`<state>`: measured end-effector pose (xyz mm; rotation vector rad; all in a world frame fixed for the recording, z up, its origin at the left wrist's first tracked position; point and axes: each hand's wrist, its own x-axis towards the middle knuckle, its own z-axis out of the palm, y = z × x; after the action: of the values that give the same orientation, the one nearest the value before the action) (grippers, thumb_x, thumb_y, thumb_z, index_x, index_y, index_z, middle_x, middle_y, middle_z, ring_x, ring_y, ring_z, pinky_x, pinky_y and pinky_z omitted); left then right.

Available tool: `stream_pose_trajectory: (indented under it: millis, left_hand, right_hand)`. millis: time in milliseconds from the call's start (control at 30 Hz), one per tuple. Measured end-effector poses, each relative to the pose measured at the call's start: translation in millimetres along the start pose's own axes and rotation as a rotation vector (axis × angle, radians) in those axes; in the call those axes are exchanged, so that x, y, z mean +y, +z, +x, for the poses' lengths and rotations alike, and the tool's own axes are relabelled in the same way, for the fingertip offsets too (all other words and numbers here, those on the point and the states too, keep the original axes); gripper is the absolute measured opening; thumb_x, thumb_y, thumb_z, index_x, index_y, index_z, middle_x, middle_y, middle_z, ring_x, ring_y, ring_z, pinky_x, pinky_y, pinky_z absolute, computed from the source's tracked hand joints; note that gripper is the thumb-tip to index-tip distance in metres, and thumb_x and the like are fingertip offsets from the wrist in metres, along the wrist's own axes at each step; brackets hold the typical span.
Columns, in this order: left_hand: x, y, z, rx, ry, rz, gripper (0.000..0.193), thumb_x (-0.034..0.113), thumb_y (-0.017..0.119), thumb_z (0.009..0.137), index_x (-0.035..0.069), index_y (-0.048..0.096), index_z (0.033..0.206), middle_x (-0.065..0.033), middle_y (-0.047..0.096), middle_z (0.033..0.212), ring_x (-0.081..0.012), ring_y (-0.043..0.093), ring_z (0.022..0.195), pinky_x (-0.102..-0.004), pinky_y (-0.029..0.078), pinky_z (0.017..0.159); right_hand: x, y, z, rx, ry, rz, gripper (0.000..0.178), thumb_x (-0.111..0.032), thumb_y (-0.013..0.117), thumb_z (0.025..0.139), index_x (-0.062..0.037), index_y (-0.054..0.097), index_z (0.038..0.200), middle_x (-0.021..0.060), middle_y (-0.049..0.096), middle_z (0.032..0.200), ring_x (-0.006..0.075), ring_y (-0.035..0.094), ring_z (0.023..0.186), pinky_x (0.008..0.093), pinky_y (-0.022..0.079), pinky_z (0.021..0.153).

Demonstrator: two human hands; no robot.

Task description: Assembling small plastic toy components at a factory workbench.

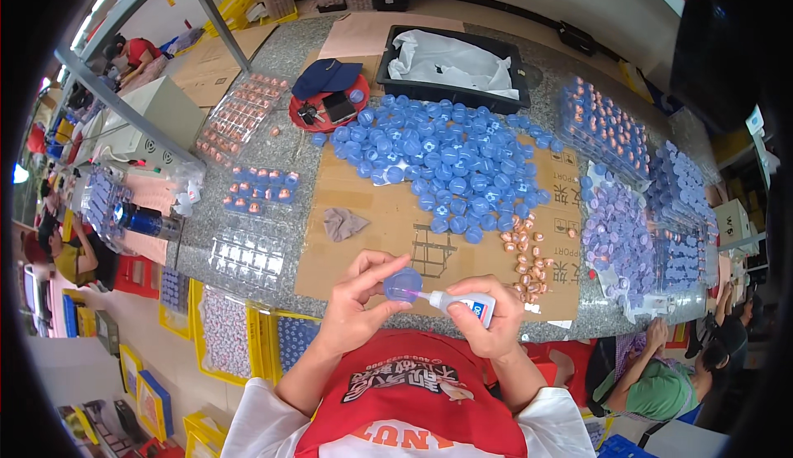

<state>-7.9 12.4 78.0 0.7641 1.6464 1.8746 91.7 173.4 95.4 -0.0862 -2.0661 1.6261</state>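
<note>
Between the fingers and thumb of my left hand (363,297) is a round, translucent blue plastic cap (402,285), its hollow side turned up. My right hand (489,326) grips a small white glue bottle (464,305) with a blue label. The bottle lies tilted, and its thin nozzle reaches to the cap's lower right edge; whether it touches cannot be told. Just beyond my hands lies a flat cardboard sheet (372,202) with a large heap of similar blue caps (450,156). Several small orange-and-white pieces (529,264) lie to the right of my right hand.
A crumpled cloth (344,223) lies left of the heap. Behind are a red tray (299,119) with a dark blue cap and a black bin (384,74). Clear trays (248,264) stand left; purple discs (619,235) and filled trays (607,132) stand right. Co-workers sit at both sides.
</note>
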Motion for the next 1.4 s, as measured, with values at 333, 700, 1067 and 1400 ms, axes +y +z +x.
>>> stream_pose_trajectory:
  millis: [333,700,1067,1400]
  left_hand:
    - [2,6,3,-0.008,-0.08,-0.06,0.051,-0.013,0.06,0.068,0.0,0.049,0.116,-0.0085,0.042,0.105,-0.0165,0.051,0.095,-0.0265,0.048,0.08]
    - [-3,4,6,0.023,-0.035,-0.013,0.053,-0.018,0.06,0.065,-0.006,0.047,0.115,-0.0093,0.04,0.107,-0.0191,0.052,0.096,-0.0265,0.049,0.079]
    - [-18,13,10,0.043,0.0,0.008,0.047,-0.019,0.057,0.065,-0.004,0.052,0.11,-0.008,0.04,0.106,-0.0175,0.05,0.096,-0.0272,0.046,0.082]
    - [-96,34,3,0.296,-0.284,-0.098,0.045,-0.012,0.055,0.071,-0.002,0.047,0.114,-0.0052,0.052,0.1,-0.0139,0.053,0.09,-0.0237,0.043,0.078]
  right_hand:
    - [5,0,-8,0.104,-0.069,-0.057,0.014,-0.005,0.064,0.07,-0.0007,0.058,0.082,0.009,0.064,0.072,0.0142,0.061,0.056,0.0243,0.046,0.049]
    - [5,-5,-9,0.159,-0.228,-0.189,0.016,-0.003,0.064,0.067,-0.0011,0.058,0.081,0.01,0.063,0.07,0.0172,0.061,0.054,0.0256,0.046,0.048]
    - [7,-10,-20,0.143,-0.151,-0.174,0.016,-0.005,0.066,0.067,-0.0032,0.06,0.082,0.0081,0.062,0.066,0.0192,0.06,0.053,0.0265,0.046,0.047]
    - [143,-60,-105,0.299,0.683,-0.138,0.022,-0.006,0.062,0.069,-0.0002,0.055,0.09,0.0095,0.059,0.075,0.0126,0.056,0.068,0.028,0.046,0.058]
